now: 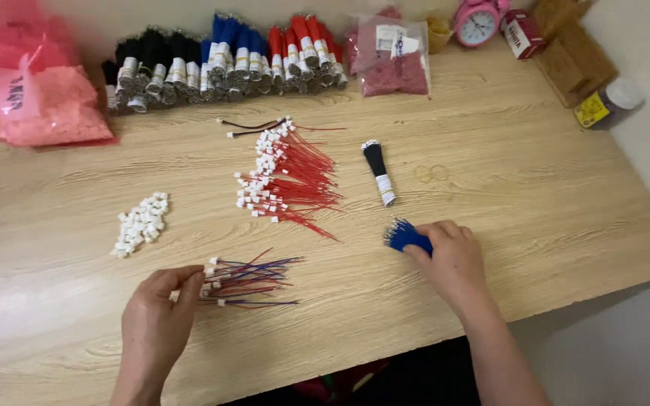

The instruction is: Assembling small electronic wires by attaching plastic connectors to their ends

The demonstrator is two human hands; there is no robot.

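Note:
My left hand [158, 316] rests on the table's near edge, its fingertips pinched at the white connector end of a small pile of red and blue wires [253, 282]. My right hand [449, 259] lies over a bundle of short blue wires [404, 235] and grips it against the table. A heap of red wires with white connectors [291, 177] lies in the middle. To the left of it sits a small heap of loose white connectors [141, 224]. A taped bundle of black wires [378, 169] lies above my right hand.
Black, blue and red wire bundles [227, 64] line the back of the wooden table [528, 188]. A pink bag of pellets [39, 98] sits at back left, a clear bag of red bits [393, 60], a pink alarm clock [477, 21] and a jar [609, 104] at back right.

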